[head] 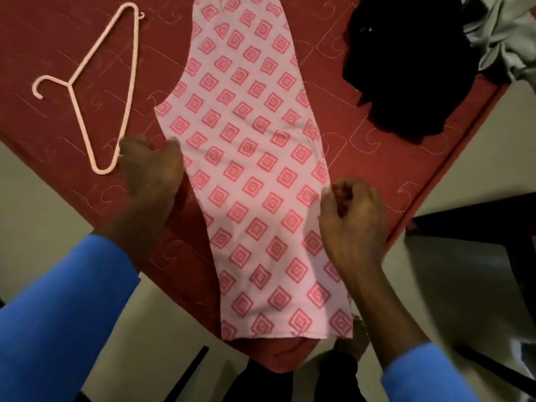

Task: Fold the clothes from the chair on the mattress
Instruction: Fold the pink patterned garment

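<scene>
The red quilted mattress (58, 39) filled most of my view, its corner pointing toward me with pale floor (43, 204) on either side. Down its middle lay the pink garment (249, 169), printed all over with red diamond squares; it was spread flat in one long strip, running from the far edge of my view to the near corner, where its hem ended just short of the mattress tip. To the far right, apart from the garment, a black heap (406, 76) of clothing sat crumpled on the mattress, and a grey cloth (499, 36) lay bunched against its far side. On the far left, well apart from the garment, a pink hanger (70, 83) lay flat, its hook pointing left. My left hand (150, 175) rested palm down on the mattress at the garment's left edge, fingers fairly straight and spread, their tips touching the cloth, the thumb near the hanger's lower corner. My right hand (352, 219) was at the garment's right edge, its fingers curled in and pinching that edge, though blur softened them. Both my sleeves were blue.
</scene>
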### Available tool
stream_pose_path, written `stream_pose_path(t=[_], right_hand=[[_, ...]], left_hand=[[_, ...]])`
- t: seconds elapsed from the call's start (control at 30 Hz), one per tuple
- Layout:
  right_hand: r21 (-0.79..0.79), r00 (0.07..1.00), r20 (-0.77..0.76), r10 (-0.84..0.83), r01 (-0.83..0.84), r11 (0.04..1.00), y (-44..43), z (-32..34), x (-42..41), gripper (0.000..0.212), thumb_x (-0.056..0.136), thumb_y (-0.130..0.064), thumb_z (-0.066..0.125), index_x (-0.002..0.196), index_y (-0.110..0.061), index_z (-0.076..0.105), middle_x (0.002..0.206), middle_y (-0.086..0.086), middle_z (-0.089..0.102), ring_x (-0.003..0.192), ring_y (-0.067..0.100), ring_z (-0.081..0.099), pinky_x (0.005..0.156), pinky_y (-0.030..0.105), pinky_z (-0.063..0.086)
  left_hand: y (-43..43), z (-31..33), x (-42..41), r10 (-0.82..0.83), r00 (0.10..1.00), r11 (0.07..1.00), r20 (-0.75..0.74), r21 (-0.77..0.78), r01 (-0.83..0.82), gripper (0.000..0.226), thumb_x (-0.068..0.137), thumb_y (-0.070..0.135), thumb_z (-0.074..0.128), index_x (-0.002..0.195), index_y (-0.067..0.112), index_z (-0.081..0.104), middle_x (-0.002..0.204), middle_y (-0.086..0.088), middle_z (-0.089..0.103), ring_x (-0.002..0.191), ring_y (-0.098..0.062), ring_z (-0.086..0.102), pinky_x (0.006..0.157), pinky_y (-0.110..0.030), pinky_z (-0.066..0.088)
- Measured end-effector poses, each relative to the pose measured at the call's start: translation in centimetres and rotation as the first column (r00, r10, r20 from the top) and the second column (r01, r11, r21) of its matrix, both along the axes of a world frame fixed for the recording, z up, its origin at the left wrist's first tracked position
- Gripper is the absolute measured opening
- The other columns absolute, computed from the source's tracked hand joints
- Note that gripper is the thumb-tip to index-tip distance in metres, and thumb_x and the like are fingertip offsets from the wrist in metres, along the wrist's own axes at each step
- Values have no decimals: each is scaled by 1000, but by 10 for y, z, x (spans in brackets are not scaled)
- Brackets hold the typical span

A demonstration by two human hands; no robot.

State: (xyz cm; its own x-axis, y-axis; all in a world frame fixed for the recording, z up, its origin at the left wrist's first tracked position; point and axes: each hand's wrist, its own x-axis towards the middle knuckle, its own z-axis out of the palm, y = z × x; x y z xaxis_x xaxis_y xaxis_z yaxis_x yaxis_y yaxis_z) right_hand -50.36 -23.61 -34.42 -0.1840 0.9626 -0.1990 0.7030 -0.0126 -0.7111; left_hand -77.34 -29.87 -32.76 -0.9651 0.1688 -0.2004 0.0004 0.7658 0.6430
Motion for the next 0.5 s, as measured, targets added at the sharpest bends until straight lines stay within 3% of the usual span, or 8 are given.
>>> stream_pose_path(t=[0.03, 0.13, 0.2, 0.3, 0.37, 0.47, 0.5], right_hand=[[-5, 1000, 11, 10, -10, 1000, 17, -5, -19, 27, 98, -52, 51, 111, -29, 56, 105, -10, 56, 100, 20, 61, 85, 49, 56], [-35, 998, 67, 0, 2, 999, 59, -18, -65, 45, 87, -66, 43, 113, -29, 52, 105, -4, 66, 96, 26, 67, 80, 51, 58], [-48, 991, 130, -1, 7, 999, 78, -19, -84, 52, 84, -69, 43, 114, -28, 53, 105, -1, 69, 95, 28, 69, 82, 52, 58], [-69, 987, 160, 7, 5, 998, 98, -15, -105, 41, 81, -66, 49, 104, -32, 52, 100, -3, 69, 92, 27, 70, 83, 52, 58], [-108, 987, 157, 12, 5, 994, 109, -10, -115, 34, 76, -61, 55, 96, -33, 52, 98, -4, 70, 89, 27, 72, 82, 51, 59], [-193, 990, 143, -3, 31, 981, 118, 2, -121, 25, 82, -50, 69, 92, -28, 61, 88, -3, 75, 78, 24, 75, 76, 48, 63], [-241, 991, 135, 5, 28, 970, 120, 7, -121, 22, 86, -44, 73, 89, -24, 64, 84, -2, 75, 72, 22, 75, 73, 47, 64]], left_hand=[[-5, -2, -3, 63, 992, 998, 112, 23, -65, 39, 90, 41, 72, 118, 14, 65, 112, -1, 68, 89, -14, 62, 71, -26, 47], [-9, -11, -9, 2, 966, 987, 260, 154, -43, 20, 91, 29, 77, 87, 11, 69, 90, -6, 77, 63, -9, 67, 58, -21, 50], [-4, -13, -7, -50, 929, 964, 366, 261, -51, 27, 93, 17, 76, 69, 13, 65, 71, 0, 76, 50, -4, 67, 48, -18, 49], [4, -17, -9, -71, 874, 955, 481, 286, -80, 35, 91, 11, 77, 57, 17, 70, 67, 2, 75, 58, -12, 73, 60, -28, 57], [6, -19, -13, -36, 869, 952, 494, 281, -120, 32, 92, 8, 76, 62, 16, 70, 75, -4, 77, 61, -16, 74, 62, -32, 57], [1, -23, -17, -18, 884, 955, 466, 268, -123, 3, 94, 11, 73, 92, 14, 73, 92, -8, 78, 77, -22, 76, 65, -35, 59], [-1, -23, -16, -19, 889, 957, 457, 266, -116, 4, 93, 13, 74, 97, 14, 73, 94, -8, 78, 78, -22, 76, 66, -35, 59]])
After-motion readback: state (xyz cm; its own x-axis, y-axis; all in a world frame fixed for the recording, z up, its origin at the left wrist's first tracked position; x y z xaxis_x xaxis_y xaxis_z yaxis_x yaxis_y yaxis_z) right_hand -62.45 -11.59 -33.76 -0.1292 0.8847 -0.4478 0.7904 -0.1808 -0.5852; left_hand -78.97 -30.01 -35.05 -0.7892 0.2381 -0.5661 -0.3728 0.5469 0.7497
